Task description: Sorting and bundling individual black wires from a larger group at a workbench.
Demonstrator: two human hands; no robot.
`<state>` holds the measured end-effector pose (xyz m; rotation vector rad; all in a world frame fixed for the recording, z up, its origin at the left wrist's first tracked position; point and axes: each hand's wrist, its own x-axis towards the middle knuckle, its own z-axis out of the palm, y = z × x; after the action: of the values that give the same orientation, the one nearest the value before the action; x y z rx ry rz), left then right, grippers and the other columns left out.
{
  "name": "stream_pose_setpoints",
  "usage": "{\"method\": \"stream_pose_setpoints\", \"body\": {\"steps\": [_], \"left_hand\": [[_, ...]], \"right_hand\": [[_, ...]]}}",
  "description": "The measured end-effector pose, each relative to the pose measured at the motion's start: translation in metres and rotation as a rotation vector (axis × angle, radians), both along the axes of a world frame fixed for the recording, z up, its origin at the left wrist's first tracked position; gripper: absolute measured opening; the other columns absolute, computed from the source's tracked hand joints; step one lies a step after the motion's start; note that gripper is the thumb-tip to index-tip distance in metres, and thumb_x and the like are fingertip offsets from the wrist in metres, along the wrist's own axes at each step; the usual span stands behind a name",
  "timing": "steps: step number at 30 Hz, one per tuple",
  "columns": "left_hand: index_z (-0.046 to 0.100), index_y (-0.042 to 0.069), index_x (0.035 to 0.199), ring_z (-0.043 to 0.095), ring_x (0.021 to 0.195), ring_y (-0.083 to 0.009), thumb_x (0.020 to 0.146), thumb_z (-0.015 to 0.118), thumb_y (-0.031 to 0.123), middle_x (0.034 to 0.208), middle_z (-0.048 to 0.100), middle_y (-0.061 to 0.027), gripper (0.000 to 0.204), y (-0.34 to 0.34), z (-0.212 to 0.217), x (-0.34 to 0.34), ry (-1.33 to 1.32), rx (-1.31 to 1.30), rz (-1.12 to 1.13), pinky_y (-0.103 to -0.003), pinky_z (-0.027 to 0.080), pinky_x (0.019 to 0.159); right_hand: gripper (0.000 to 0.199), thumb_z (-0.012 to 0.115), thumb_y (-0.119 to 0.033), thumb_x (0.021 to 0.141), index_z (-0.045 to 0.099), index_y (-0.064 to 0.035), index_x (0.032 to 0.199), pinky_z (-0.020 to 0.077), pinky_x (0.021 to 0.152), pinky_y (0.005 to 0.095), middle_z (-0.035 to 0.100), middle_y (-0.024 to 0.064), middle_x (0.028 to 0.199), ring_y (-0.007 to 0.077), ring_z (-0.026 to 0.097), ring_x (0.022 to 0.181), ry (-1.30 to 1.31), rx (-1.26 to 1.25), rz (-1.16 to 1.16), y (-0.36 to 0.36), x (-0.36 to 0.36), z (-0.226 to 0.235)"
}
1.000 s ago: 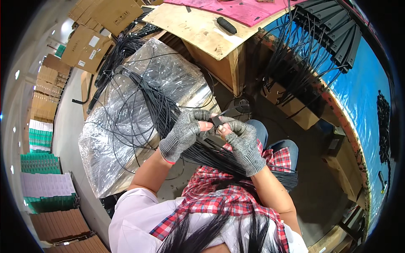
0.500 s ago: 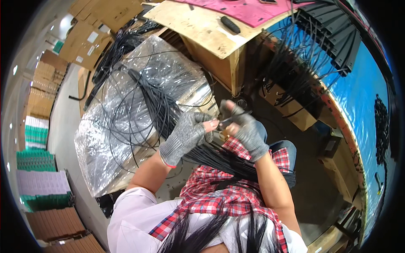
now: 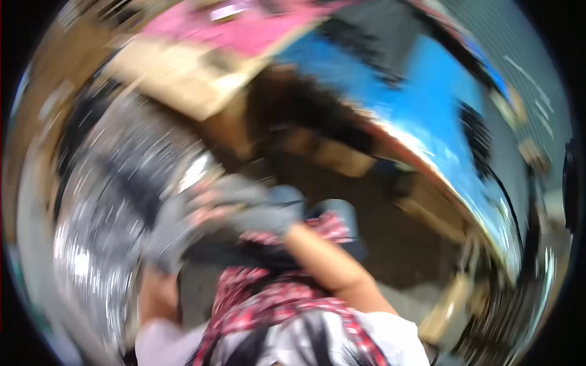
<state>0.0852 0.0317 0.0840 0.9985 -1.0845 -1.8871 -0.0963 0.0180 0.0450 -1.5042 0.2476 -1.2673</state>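
See left hand (image 3: 171, 226) and right hand (image 3: 250, 198) close together left of frame centre, over black cables (image 3: 210, 251); can't tell either grip, too blurred.

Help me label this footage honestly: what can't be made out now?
All in the head view:
Left hand and right hand: motion blur hides the fingertips and whether anything is held.
Dark pieces on the blue table: smeared by blur; single shapes are lost.
Pink sheet: far side cut off by the top edge.

Heavy motion blur throughout (glare streaks the plastic wrap (image 3: 97, 226)).
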Motion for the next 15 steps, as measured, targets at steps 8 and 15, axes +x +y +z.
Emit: {"method": "stream_pose_setpoints", "body": {"steps": [8,15], "left_hand": [[0.039,-0.002,0.120,0.053,0.091,-0.0211,0.086,0.042,0.018,0.106,0.052,-0.0187,0.040,-0.011,-0.057,0.025,-0.095,-0.019,-0.095,-0.030,0.045,0.077],[0.054,-0.007,0.101,0.056,0.058,-0.0272,0.080,0.053,0.026,0.073,0.059,-0.0199,0.039,0.011,-0.042,0.033,-1.061,-0.623,0.036,-0.036,0.042,0.052]], "right_hand": [[0.015,0.063,-0.017,0.074,0.062,-0.0034,0.081,0.0432,0.068,0.0316,0.060,0.0096,0.075,0.0199,0.056,0.074,0.126,0.053,-0.182,0.005,0.031,-0.039],[0.028,0.067,-0.026,0.069,0.062,-0.0024,0.084,0.0431,0.063,0.0320,0.059,0.0104,0.069,0.0224,0.056,0.068,0.172,0.429,-0.204,0.018,0.032,-0.039]]}}
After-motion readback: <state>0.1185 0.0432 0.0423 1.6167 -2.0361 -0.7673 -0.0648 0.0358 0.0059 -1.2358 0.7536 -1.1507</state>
